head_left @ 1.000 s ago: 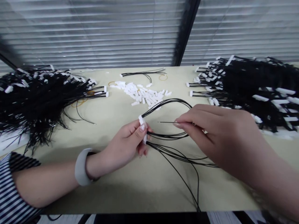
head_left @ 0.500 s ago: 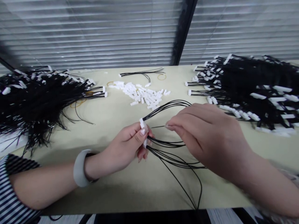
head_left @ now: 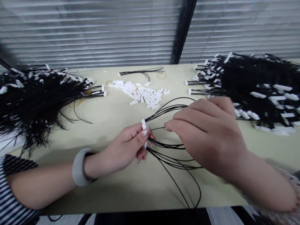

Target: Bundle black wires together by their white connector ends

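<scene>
Between the thumb and fingers of my left hand [head_left: 128, 143] is a long white connector housing [head_left: 143, 124], partly covered by the thumb. Several black wires [head_left: 168, 109] leave its right side in separate bunches and curve to the right. My right hand [head_left: 211, 134] is closed in a pinch on a single black wire [head_left: 157, 128], whose other end is at the housing behind my left thumb. Whether that end sits inside a slot cannot be seen. Two wires from the lower bunch hang in a loop [head_left: 199, 193] toward the table's front edge.
A heap of loose white connectors [head_left: 147, 95] lies mid-table, with a small wire harness [head_left: 140, 72] and a rubber band [head_left: 161, 76] behind it. Large piles of black wires with white connectors lie left [head_left: 42, 97] and right [head_left: 253, 78]. Window blinds [head_left: 93, 34] stand behind the table.
My right hand has shifted slightly left and turned a little, still pinching the wire near the housing. My left hand keeps the housing in nearly the same place.
</scene>
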{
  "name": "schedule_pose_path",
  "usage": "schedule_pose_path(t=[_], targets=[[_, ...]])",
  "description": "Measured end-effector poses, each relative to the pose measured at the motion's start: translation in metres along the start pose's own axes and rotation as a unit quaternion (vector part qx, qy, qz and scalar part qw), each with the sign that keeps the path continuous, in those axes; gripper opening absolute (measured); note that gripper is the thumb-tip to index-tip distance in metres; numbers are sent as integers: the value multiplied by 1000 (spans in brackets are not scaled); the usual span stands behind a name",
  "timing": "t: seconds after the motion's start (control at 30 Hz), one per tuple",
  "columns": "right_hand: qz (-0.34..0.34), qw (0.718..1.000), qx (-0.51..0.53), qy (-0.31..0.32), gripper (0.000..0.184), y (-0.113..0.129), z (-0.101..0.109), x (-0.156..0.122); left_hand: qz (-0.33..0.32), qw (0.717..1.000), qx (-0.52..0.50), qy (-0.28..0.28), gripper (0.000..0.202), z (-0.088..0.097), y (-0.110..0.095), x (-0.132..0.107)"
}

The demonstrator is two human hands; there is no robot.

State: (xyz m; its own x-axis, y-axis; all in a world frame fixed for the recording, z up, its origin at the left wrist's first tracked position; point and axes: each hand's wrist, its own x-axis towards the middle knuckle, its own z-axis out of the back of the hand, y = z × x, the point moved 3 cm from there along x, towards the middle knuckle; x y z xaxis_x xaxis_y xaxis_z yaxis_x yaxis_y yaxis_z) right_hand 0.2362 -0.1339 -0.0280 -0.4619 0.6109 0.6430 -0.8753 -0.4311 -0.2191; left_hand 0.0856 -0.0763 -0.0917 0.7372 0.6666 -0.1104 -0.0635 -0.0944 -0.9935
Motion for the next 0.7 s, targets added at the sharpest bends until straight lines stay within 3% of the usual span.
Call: schedule_pose_path(t=[0.17, 0.37, 0.7], targets=[[105, 991, -67, -40, 20, 2, 7, 0, 18, 999, 8, 27, 29, 2, 2, 0], [205, 975, -59, -55, 23, 0, 10, 2, 13, 999, -6, 43, 28, 1, 1, 1], [146, 988, 24, 32, 23, 5, -8, 3, -1, 997, 45, 61, 29, -2, -2, -1]])
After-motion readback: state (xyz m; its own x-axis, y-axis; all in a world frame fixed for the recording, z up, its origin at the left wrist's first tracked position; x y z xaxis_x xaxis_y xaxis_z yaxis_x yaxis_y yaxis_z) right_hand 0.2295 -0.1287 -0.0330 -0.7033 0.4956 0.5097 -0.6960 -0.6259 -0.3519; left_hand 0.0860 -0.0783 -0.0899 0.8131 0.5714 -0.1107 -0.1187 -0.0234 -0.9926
